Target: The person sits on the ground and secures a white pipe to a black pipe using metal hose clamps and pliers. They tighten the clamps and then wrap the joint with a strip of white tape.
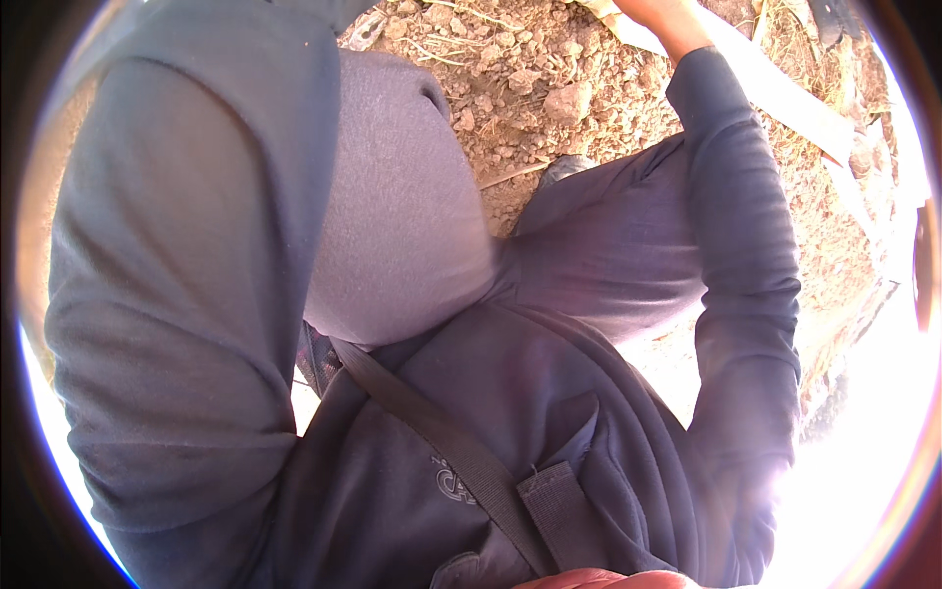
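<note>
My right hand (671, 24) shows only at the wrist and back, at the top edge; its fingers are cut off there. It lies over or beside a long pale strip (797, 106), bright and washed out, slanting down to the right. Whether the hand grips that strip I cannot tell. My left arm in a dark sleeve (186, 236) reaches up to the top edge, and the left hand is outside the picture.
Beneath my bent legs (402, 196) is dry, cloddy brown soil (520, 74) with stones and straw bits. Part of a dark shoe (567, 169) shows beside my right knee. A dark strap (432, 427) crosses my chest. Glare washes out the right rim.
</note>
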A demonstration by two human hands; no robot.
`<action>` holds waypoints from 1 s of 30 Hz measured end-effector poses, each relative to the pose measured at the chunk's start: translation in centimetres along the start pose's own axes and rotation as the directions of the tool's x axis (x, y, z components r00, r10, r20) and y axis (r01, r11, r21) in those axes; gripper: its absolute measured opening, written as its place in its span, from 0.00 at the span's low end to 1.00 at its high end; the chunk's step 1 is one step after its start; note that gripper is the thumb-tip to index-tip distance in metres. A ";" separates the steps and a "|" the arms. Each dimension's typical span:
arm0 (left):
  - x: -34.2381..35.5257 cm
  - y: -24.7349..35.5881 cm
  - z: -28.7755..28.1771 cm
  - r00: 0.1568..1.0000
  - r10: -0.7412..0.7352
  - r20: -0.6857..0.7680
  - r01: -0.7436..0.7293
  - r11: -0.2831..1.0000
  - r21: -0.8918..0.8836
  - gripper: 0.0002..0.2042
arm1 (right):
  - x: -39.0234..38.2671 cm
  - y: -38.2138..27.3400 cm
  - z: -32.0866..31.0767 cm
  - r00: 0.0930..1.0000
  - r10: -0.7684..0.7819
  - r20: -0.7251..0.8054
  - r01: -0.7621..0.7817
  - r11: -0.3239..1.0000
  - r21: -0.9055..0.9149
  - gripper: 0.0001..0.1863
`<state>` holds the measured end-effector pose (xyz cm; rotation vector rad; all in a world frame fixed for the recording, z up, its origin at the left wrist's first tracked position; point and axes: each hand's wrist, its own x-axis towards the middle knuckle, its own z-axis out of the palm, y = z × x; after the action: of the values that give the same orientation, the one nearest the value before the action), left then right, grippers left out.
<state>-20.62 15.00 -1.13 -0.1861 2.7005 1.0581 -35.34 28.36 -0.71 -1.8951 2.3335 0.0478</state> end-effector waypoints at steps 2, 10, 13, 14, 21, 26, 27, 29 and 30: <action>-0.2 0.3 -0.1 0.999 -0.035 0.013 0.035 0.999 0.017 0.34 | 0.4 -0.3 -0.1 0.999 0.016 0.051 -0.018 0.999 0.039 0.18; -0.5 0.9 -1.7 0.994 -0.104 0.038 0.103 0.994 0.042 0.36 | 0.3 -2.3 -1.4 0.989 0.086 0.123 -0.086 0.996 -0.005 0.16; -0.6 0.9 -1.8 0.993 -0.104 0.060 0.103 0.994 0.027 0.36 | 0.4 -1.7 -4.0 0.981 0.109 0.158 -0.133 0.980 0.149 0.17; -0.5 0.8 -1.9 0.993 -0.088 0.076 0.086 0.996 0.026 0.37 | 0.5 -0.6 -5.1 0.984 0.044 0.172 -0.095 0.949 0.301 0.18; -0.1 1.2 -2.4 0.991 -0.124 0.052 0.126 0.991 -0.035 0.45 | -2.3 6.1 -4.0 0.930 -0.365 -0.029 0.363 0.906 0.217 0.58; -0.2 1.8 -3.1 0.973 -0.193 0.122 0.191 0.981 0.031 0.50 | -2.9 3.8 0.0 0.959 -0.282 -0.032 0.283 0.957 0.056 0.62; -0.3 2.0 -3.1 0.972 -0.193 0.130 0.191 0.981 0.028 0.52 | -2.8 3.2 0.2 0.963 -0.260 -0.077 0.264 0.963 0.060 0.52; -0.3 2.3 -3.4 0.969 -0.213 0.127 0.211 0.977 0.030 0.52 | -2.5 2.5 -0.1 0.970 -0.237 -0.058 0.240 0.969 0.059 0.47; -0.4 2.3 -3.5 0.967 -0.222 0.123 0.220 0.975 0.034 0.52 | -2.2 2.4 -0.2 0.963 -0.254 -0.085 0.260 0.962 0.076 0.44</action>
<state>-21.35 14.35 2.96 -0.3933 2.5073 0.9427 -37.25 31.00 -0.37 -2.1727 2.0738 -0.1507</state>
